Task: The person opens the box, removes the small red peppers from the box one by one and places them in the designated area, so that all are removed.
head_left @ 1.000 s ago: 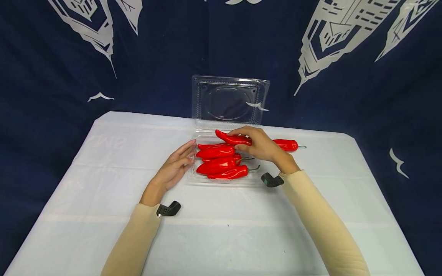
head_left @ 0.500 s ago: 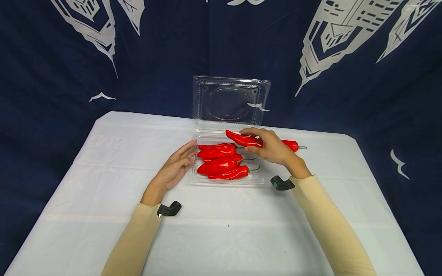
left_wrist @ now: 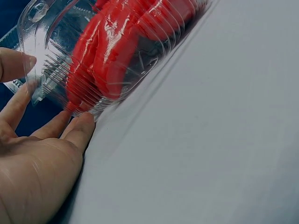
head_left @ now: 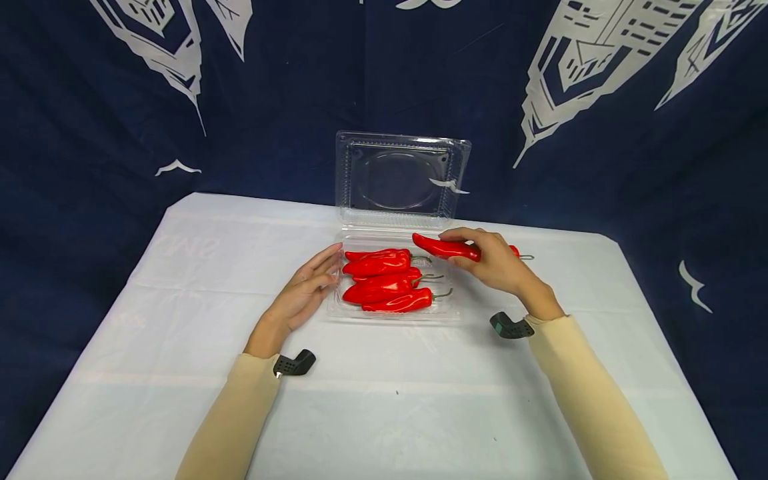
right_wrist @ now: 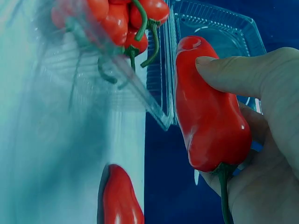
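Note:
My right hand grips a red pepper between thumb and fingers, held up over the right rear part of a clear plastic box. In the right wrist view, its green stem hangs toward the palm. Several red peppers lie in the box, stems pointing right. My left hand rests against the box's left wall, fingers nearly straight; the left wrist view shows the fingertips touching the ribbed plastic. Another red pepper lies on the table, mostly hidden behind my right hand in the head view.
The box's hinged lid stands upright at the back. A white cloth covers the table, and a dark blue printed curtain hangs behind its rear edge.
My right hand has moved rightward with its pepper, away from the peppers in the box. It now hides more of the pepper on the table. My left hand has stayed in place.

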The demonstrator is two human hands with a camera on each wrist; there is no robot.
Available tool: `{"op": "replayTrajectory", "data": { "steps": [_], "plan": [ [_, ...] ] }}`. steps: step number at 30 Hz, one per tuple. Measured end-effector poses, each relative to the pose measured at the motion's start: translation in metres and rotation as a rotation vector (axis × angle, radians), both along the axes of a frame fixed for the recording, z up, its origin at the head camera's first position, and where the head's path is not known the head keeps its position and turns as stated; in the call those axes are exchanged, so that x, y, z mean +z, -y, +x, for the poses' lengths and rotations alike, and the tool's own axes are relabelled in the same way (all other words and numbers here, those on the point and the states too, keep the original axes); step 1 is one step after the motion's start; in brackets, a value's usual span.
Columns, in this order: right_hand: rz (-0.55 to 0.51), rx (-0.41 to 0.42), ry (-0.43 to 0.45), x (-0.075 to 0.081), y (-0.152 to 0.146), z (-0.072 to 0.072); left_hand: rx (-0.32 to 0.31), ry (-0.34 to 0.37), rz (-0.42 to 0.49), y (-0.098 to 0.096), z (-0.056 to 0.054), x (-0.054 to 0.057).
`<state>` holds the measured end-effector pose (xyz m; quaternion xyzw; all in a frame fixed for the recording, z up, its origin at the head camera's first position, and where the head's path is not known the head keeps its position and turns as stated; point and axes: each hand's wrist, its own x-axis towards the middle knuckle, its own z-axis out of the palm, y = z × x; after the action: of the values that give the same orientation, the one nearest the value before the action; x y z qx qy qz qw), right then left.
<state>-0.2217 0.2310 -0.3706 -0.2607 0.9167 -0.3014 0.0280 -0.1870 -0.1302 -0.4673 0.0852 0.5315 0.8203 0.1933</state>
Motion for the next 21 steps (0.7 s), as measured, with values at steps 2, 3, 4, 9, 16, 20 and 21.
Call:
{"op": "replayTrajectory", "data": {
  "steps": [2,3,4,9,16,20,21],
  "plan": [
    [-0.007,-0.019,0.003,-0.002,-0.004,0.002,0.001,0.003,0.0,0.0,0.0,0.0],
    [-0.008,-0.027,0.007,-0.003,-0.007,0.003,0.002,0.005,-0.002,0.0,0.0,0.0],
    [-0.008,-0.029,0.01,-0.003,-0.009,0.003,0.003,0.006,-0.002,0.0,0.0,0.0],
    [-0.002,-0.048,0.017,-0.007,-0.024,0.008,0.006,0.003,-0.004,0.001,0.0,-0.002],
    [0.008,-0.102,0.017,-0.014,-0.044,0.011,-0.004,-0.013,-0.005,0.001,-0.001,-0.003],
    [0.012,-0.117,0.009,-0.02,-0.055,0.012,-0.004,-0.012,-0.004,0.001,-0.001,-0.002],
    [0.013,-0.123,0.01,-0.021,-0.057,0.013,-0.005,-0.011,-0.004,0.002,-0.001,-0.002]
  ]
}}
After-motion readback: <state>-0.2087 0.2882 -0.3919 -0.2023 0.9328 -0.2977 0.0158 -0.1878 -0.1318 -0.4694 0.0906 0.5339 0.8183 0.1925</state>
